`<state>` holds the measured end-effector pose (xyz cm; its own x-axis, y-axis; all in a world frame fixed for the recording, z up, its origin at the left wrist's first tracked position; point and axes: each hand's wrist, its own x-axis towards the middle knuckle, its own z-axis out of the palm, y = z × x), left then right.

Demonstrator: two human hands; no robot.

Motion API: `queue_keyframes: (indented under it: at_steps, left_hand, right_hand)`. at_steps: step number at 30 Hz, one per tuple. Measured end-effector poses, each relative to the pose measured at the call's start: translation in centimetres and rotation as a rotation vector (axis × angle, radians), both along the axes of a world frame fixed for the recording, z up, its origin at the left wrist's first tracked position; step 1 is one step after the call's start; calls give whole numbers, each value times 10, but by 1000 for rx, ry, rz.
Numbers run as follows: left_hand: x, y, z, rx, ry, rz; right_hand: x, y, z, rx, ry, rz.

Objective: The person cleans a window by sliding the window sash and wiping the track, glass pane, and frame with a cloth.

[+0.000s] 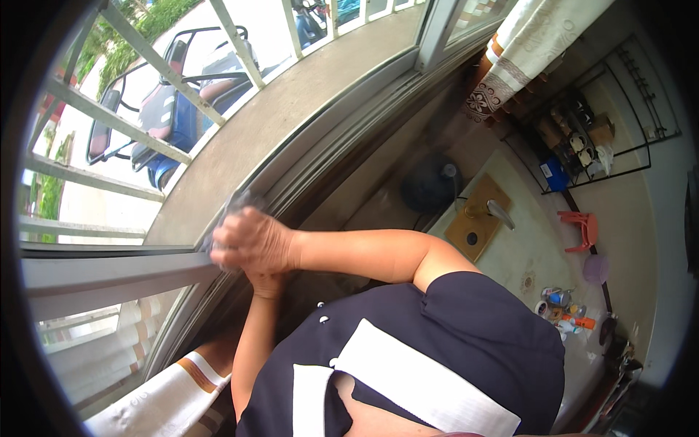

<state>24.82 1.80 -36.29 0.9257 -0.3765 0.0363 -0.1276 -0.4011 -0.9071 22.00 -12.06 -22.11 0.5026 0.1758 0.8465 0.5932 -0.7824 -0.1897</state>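
My right hand point(251, 240) is closed around a bunched grey cloth point(246, 201), blurred, at the lower track and corner of a sliding window frame point(125, 273). Edges of the cloth show above and to the left of the knuckles. My left hand point(267, 279) is directly below and against my right hand, largely hidden behind it. Only its wrist side shows, so what its fingers hold cannot be seen.
Metal window bars point(147, 131) stand beyond the sill point(327, 93), with parked vehicles outside. Patterned curtains point(519, 65) hang at both sides. Behind are a water bottle point(431, 183), a low table point(508, 262), a shoe rack point(579, 136) and a red stool point(587, 232).
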Motion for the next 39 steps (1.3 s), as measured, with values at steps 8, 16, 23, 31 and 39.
queue_keyframes:
  at_steps: [8,16,23,31,39]
  left_hand:
    - [-37,-27,108,-1039,218,-942]
    - [-41,-27,113,-1103,284,-938]
    - [-47,-41,134,-1109,408,-854]
    - [-23,-207,171,-857,810,-1076]
    - [-6,-284,174,-633,1070,-1057]
  right_hand:
    - [-10,-134,-2,-150,-7,-405]
    - [-50,-265,14,388,114,-687]
    - [-82,-305,16,507,34,-495]
    - [-44,-388,-31,704,-224,-935]
    - [-25,-585,-44,647,-248,-1401]
